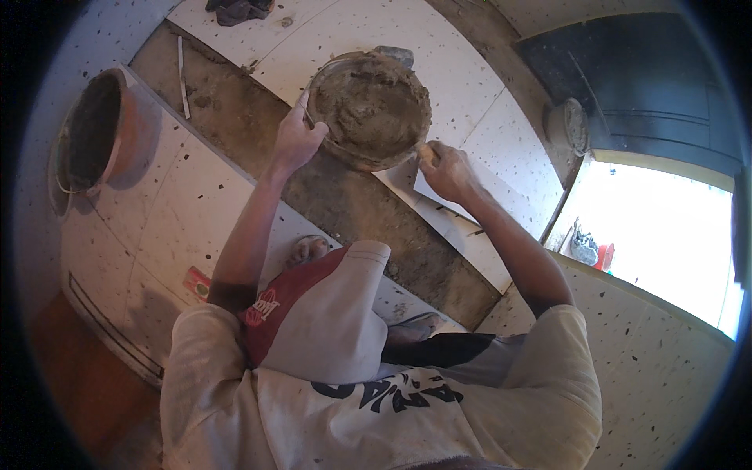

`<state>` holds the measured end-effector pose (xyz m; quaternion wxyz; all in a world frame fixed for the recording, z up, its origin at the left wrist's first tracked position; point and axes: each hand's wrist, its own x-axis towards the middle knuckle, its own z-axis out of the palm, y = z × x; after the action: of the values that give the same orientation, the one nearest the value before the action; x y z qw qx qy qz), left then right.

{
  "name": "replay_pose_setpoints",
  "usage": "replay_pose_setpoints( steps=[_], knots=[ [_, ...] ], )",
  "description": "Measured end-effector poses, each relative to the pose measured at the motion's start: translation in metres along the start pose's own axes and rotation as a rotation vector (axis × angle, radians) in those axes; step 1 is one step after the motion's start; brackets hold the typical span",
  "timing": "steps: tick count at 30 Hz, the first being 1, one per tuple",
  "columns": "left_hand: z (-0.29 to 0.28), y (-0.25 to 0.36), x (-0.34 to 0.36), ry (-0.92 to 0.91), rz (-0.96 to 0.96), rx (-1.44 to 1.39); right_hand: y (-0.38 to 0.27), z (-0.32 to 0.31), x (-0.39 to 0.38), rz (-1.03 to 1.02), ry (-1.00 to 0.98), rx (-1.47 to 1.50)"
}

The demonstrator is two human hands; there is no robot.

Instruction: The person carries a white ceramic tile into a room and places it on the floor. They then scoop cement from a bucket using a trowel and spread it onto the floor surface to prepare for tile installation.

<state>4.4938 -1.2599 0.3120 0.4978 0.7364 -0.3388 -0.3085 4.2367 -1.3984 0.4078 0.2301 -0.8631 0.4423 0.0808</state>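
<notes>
A round bucket full of wet grey-brown mortar stands ahead of me over the bare strip between the tiles. My left hand is closed on the left side of its rim, thumb pointing inward. Close to the bucket's lower right edge, my right hand is wrapped round a short tan wooden handle. Whatever tool belongs to this handle is mostly hidden, so its kind cannot be made out. Below the right hand lies a loose white tile.
Speckled white tiles flank a strip of rough mortar bed. An orange bucket stands at left, with a thin white strip nearby. A dirty container sits by the dark door at right. Dark cloth lies at the top.
</notes>
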Motion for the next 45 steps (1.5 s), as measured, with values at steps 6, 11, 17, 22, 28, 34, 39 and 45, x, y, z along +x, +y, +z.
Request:
replay_pose_setpoints(
  steps=[6,11,17,22,28,34,39,45],
  knots=[
    [0.009,0.003,0.000,0.048,0.109,0.051,-0.018,0.058,0.021,0.195,-0.324,0.811],
    [0.012,0.008,0.008,0.023,0.158,0.033,-0.018,0.056,0.015,0.218,-0.317,0.977],
    [0.006,0.011,0.010,0.002,0.044,0.058,0.001,0.046,0.002,0.125,-0.245,0.912],
    [0.001,0.000,0.015,0.014,0.055,-0.004,0.010,0.040,0.001,0.028,-0.208,0.917],
    [0.001,-0.019,0.020,-0.003,-0.025,-0.211,0.030,0.000,-0.016,-0.071,-0.135,0.737],
    [0.002,-0.022,0.019,0.079,-0.086,-0.142,0.075,-0.032,-0.100,-0.108,-0.150,0.640],
    [0.001,-0.019,0.009,0.112,-0.228,-0.107,0.125,-0.007,-0.196,0.020,-0.098,0.532],
    [0.000,-0.035,-0.032,0.048,-0.320,-0.147,0.183,0.066,-0.277,0.108,-0.054,0.368]
  ],
)
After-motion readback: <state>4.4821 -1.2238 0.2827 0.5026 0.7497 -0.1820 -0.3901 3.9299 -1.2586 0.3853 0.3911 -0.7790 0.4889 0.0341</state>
